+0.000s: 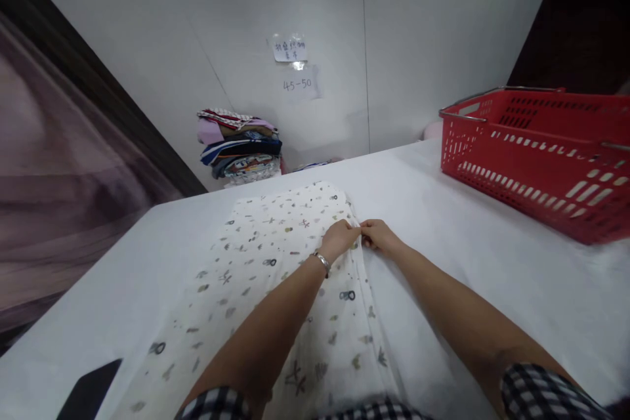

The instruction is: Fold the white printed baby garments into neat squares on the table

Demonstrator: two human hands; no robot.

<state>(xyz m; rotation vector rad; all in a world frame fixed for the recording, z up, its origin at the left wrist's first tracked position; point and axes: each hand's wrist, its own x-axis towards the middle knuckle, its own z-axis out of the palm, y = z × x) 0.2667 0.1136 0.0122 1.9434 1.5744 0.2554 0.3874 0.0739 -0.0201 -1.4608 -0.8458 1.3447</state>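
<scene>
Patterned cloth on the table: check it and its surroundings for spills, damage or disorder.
Nothing looks spilled or damaged. The patterned cloth lies mostly flat, slightly rippled along the edge that the left hand and right hand pinch. Only the fabric stack by the wall looks untidy: its layers sit unevenly.

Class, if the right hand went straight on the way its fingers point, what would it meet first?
Most likely the left hand, which faces the right hand closely at the edge of the patterned cloth. Whether a bit of that cloth would come between them first is hard to tell.
</scene>
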